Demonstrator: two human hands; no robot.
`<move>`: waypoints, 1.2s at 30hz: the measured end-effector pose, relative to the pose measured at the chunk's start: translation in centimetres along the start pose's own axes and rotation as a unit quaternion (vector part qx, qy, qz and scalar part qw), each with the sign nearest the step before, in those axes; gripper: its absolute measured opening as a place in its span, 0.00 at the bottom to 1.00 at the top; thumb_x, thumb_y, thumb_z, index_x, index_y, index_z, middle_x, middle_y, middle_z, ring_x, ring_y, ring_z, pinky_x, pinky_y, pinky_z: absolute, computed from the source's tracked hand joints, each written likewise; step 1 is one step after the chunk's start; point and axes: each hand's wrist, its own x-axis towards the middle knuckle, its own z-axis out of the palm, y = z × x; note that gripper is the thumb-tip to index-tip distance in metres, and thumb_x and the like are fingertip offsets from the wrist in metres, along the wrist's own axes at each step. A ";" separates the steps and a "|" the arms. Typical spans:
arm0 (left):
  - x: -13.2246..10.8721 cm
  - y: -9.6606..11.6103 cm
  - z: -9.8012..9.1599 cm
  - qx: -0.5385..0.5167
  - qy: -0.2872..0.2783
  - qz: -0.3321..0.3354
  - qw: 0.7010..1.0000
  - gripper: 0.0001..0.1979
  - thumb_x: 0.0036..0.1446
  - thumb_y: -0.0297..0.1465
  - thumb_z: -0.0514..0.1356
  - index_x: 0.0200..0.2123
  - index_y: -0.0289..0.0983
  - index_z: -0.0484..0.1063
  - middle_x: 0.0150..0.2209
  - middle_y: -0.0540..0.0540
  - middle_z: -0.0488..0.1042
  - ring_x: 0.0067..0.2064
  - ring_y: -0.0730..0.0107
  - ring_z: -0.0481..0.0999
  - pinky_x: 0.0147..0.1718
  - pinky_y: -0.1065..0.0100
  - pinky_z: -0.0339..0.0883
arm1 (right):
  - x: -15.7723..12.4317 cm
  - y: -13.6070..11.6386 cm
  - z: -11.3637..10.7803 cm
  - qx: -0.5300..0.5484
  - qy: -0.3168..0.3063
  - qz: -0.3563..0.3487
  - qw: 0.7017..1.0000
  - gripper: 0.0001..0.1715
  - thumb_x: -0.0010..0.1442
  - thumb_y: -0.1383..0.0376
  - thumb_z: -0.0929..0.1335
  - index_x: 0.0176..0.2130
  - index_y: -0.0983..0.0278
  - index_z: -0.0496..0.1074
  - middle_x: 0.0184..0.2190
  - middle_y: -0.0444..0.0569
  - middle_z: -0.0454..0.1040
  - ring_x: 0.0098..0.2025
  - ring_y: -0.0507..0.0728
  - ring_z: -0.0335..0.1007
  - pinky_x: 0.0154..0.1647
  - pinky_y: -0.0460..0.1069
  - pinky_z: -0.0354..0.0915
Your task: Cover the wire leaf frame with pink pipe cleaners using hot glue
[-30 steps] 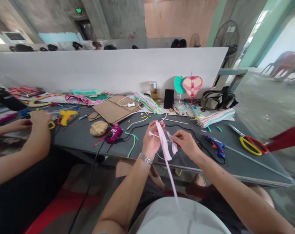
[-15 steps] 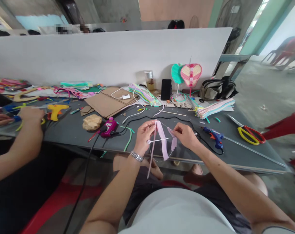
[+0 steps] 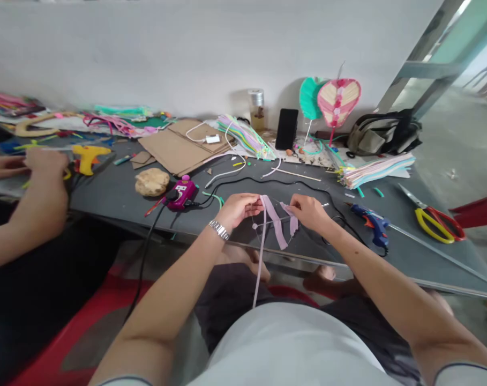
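Note:
Over the front edge of the table, a thin wire frame with a stick across it carries pale lilac chenille stems [image 3: 276, 225] laid side by side in a band. My left hand [image 3: 241, 208], a metal watch at its wrist, pinches the frame's upper left, where a loose chenille stem [image 3: 260, 262] hangs towards my lap. My right hand [image 3: 308, 212] is closed on the frame's right side, at a second short lilac band [image 3: 292, 220]. The fingertips hide part of the wire.
A blue glue gun [image 3: 374, 224] and yellow-and-red scissors [image 3: 434, 222] lie to the right. Behind are chenille bundles [image 3: 377, 170], a phone [image 3: 286, 130] and heart-shaped fans [image 3: 339, 102]. At left are a purple socket box [image 3: 182, 194], a stone [image 3: 151, 182], cardboard [image 3: 174, 147] and a co-worker's hand [image 3: 46, 161].
The view has tilted down. The frame has turned in my hands, and the loose stem hangs longer below my left hand, whose fingers have shifted. My right hand keeps its grip.

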 end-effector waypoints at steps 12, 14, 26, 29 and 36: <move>1.8 0.0 0.9 0.095 -0.019 -0.040 0.994 0.04 0.50 0.25 0.68 0.30 0.33 0.77 0.30 0.39 0.83 0.29 0.62 0.84 0.31 0.67 0.77 | 4.9 -3.8 1.7 -0.107 0.002 -0.204 0.973 0.08 0.68 0.67 0.65 0.40 0.62 0.76 0.39 0.51 0.77 0.43 0.58 0.71 0.43 0.49 0.61; 2.1 -0.1 1.1 0.124 -0.023 -0.027 0.992 0.04 0.49 0.26 0.69 0.29 0.34 0.76 0.27 0.40 0.81 0.29 0.61 0.83 0.31 0.65 0.77 | 5.5 -3.7 2.2 -0.130 -0.012 -0.238 0.962 0.10 0.68 0.68 0.65 0.39 0.63 0.76 0.37 0.53 0.76 0.42 0.59 0.69 0.41 0.49 0.60; 1.1 -1.5 2.3 0.420 0.066 0.177 0.888 0.07 0.48 0.24 0.69 0.33 0.37 0.78 0.39 0.36 0.80 0.51 0.44 0.79 0.51 0.54 0.70 | 5.4 -2.0 3.3 -0.208 -0.011 -0.289 0.934 0.14 0.69 0.69 0.61 0.39 0.66 0.74 0.36 0.56 0.73 0.39 0.61 0.62 0.39 0.53 0.54; 0.2 -2.0 2.6 0.556 0.088 0.204 0.801 0.09 0.58 0.31 0.66 0.42 0.37 0.78 0.43 0.37 0.78 0.47 0.48 0.79 0.46 0.56 0.71 | 5.6 -2.0 3.2 -0.221 -0.014 -0.292 0.930 0.14 0.69 0.69 0.60 0.39 0.66 0.74 0.36 0.56 0.73 0.38 0.61 0.62 0.38 0.53 0.53; -0.2 -2.2 2.5 0.609 0.104 0.208 0.758 0.13 0.61 0.39 0.67 0.45 0.39 0.78 0.45 0.40 0.75 0.44 0.55 0.79 0.39 0.62 0.70 | 6.3 -2.1 3.0 -0.259 -0.031 -0.315 0.912 0.13 0.70 0.68 0.61 0.40 0.67 0.74 0.36 0.56 0.74 0.37 0.60 0.61 0.37 0.53 0.52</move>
